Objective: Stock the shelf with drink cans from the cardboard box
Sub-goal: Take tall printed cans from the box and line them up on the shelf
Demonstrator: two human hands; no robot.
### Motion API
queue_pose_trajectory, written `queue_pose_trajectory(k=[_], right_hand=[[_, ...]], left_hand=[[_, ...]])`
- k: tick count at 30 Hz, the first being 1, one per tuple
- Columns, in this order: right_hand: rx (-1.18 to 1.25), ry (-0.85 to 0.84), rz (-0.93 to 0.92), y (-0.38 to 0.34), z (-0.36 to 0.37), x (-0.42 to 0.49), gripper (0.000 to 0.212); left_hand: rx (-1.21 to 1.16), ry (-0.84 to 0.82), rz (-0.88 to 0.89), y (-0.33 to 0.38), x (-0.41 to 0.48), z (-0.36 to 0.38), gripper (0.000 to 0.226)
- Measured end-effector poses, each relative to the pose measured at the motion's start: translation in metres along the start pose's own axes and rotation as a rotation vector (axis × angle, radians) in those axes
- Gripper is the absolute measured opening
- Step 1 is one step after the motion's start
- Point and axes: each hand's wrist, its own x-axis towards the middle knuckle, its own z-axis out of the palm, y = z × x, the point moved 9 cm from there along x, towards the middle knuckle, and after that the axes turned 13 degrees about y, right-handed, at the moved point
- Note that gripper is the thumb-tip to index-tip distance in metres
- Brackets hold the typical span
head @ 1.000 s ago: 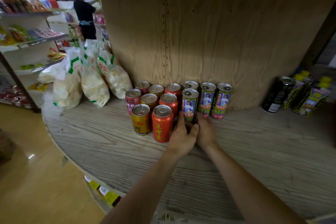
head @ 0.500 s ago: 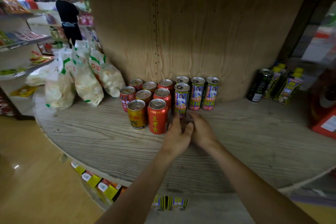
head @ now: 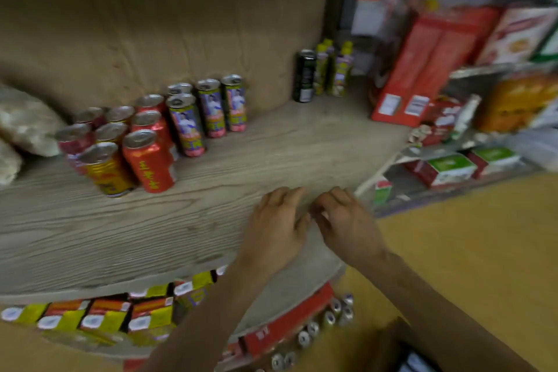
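Left hand [head: 277,226] and right hand [head: 347,220] hover empty, fingers loosely curled, over the grey wood-grain shelf [head: 271,154] front; red, gold and purple drink cans [head: 145,136] stand back-left, with more apparently waiting in the red cardboard box [head: 287,323] below.

Shelf board [head: 287,154] is showing grey wood grain, matt and rough-looking. Cans [head: 149,164] are gleaming as glossy printed metal with bare silver tops. Back panel [head: 151,24] is showing matt plywood.
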Motion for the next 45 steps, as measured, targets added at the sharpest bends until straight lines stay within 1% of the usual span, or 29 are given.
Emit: queue_pose_trajectory(k=[2, 4, 6, 8, 11, 16, 19, 20, 22, 24, 26, 29, 34, 39, 45], right_hand=[[-0.041, 0.030, 0.032, 0.021, -0.022, -0.027, 0.008], [-0.067, 0.027, 0.086, 0.043, -0.040, -0.056, 0.019], [-0.086, -0.030, 0.161, 0.067, -0.049, -0.087, 0.030], [-0.115, -0.097, 0.240, 0.095, -0.056, -0.123, 0.034], [-0.165, -0.191, 0.333, 0.135, -0.066, -0.179, 0.030], [-0.154, -0.298, 0.436, 0.186, -0.083, -0.269, 0.037], [-0.140, -0.340, 0.508, 0.214, -0.088, -0.316, 0.039], [-0.133, -0.366, 0.536, 0.224, -0.088, -0.333, 0.038], [-0.124, -0.468, 0.587, 0.241, -0.083, -0.367, 0.038], [-0.116, -0.538, 0.625, 0.254, -0.079, -0.397, 0.035], [-0.086, -0.536, 0.681, 0.265, -0.078, -0.422, 0.032], [-0.048, -0.521, 0.765, 0.279, -0.074, -0.454, 0.039], [-0.012, -0.563, 0.920, 0.300, -0.049, -0.512, 0.041], [0.015, -0.560, 1.051, 0.327, 0.023, -0.574, 0.040], [0.004, -0.611, 1.072, 0.363, 0.149, -0.654, 0.035]], left_hand=[[-0.010, -0.025, 0.092, 0.035, -0.010, 0.019, 0.060], [-0.055, -0.020, 0.186, 0.069, -0.021, 0.040, 0.054], [-0.121, -0.024, 0.246, 0.098, -0.036, 0.063, 0.048], [-0.137, -0.089, 0.268, 0.121, -0.053, 0.093, 0.047], [-0.132, -0.222, 0.304, 0.151, -0.084, 0.143, 0.047], [-0.066, -0.450, 0.275, 0.188, -0.140, 0.218, 0.060], [-0.063, -0.539, 0.253, 0.206, -0.173, 0.255, 0.069], [-0.065, -0.559, 0.249, 0.212, -0.184, 0.267, 0.069], [-0.057, -0.615, 0.215, 0.221, -0.205, 0.288, 0.058], [-0.071, -0.692, 0.138, 0.222, -0.226, 0.314, 0.052], [-0.081, -0.750, 0.096, 0.223, -0.246, 0.336, 0.055], [-0.074, -0.827, 0.039, 0.220, -0.270, 0.361, 0.057], [-0.077, -0.921, 0.003, 0.204, -0.299, 0.410, 0.057], [-0.047, -1.007, 0.002, 0.166, -0.336, 0.493, 0.059], [-0.006, -1.091, 0.073, 0.098, -0.388, 0.614, 0.060]])
